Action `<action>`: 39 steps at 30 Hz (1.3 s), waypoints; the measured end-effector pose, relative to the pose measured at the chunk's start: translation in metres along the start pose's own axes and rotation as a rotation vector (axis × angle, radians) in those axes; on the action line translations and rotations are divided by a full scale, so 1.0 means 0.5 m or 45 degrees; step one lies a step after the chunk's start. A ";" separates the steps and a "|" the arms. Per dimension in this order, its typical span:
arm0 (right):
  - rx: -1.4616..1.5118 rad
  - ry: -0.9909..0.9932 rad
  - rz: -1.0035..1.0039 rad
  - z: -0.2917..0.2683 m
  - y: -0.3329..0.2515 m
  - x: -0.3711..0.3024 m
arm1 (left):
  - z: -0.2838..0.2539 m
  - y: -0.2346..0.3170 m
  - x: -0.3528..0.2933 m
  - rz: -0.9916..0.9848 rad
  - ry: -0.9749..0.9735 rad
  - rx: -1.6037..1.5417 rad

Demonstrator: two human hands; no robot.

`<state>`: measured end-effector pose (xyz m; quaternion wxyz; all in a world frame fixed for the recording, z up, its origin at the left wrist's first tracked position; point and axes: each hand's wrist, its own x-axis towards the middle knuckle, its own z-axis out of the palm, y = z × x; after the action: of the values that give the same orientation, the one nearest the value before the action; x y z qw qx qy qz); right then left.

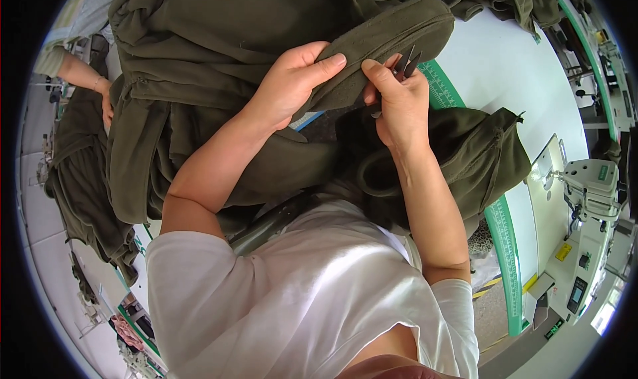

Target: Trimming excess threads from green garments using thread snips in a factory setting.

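We see the person sitting or standing close to a counter whose white top is bare at two o'clock. Green bands with pale ruler marks, the strips, run along its edge near two and four o'clock. The dark green cloth spreads from nine o'clock to twelve, in heavy folds, and more of it hangs near three o'clock. Its narrow doubled part lies between the two hands, a little before one o'clock.

The left hand, near twelve, has its fingers closed on this part, with the thumb on top. The right hand, at one o'clock, has its fingers curled around small scissors; the blades point up and stand slightly apart. Its thumb is at the edge of the cloth.

Around us, a white sewing machine is at three o'clock. At ten o'clock we see another person's hand beside the cloth. A pink cloth lies at eight o'clock, and at four o'clock we see the grey floor.
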<state>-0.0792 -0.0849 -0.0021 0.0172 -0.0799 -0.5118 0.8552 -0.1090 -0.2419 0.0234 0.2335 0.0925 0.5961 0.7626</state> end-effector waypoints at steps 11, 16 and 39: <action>0.023 -0.060 0.051 0.002 -0.008 -0.013 | -0.003 -0.011 0.005 0.084 0.011 0.123; -0.103 -0.066 -0.017 0.010 -0.012 -0.011 | -0.002 -0.015 0.002 0.098 -0.014 0.118; -0.316 -0.016 -0.401 0.032 0.027 -0.039 | -0.027 0.030 0.009 0.143 0.159 -0.267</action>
<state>-0.0618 -0.1074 -0.0045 0.1377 0.0050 -0.6195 0.7728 -0.1222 -0.2540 0.0332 0.1614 0.0530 0.5203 0.8369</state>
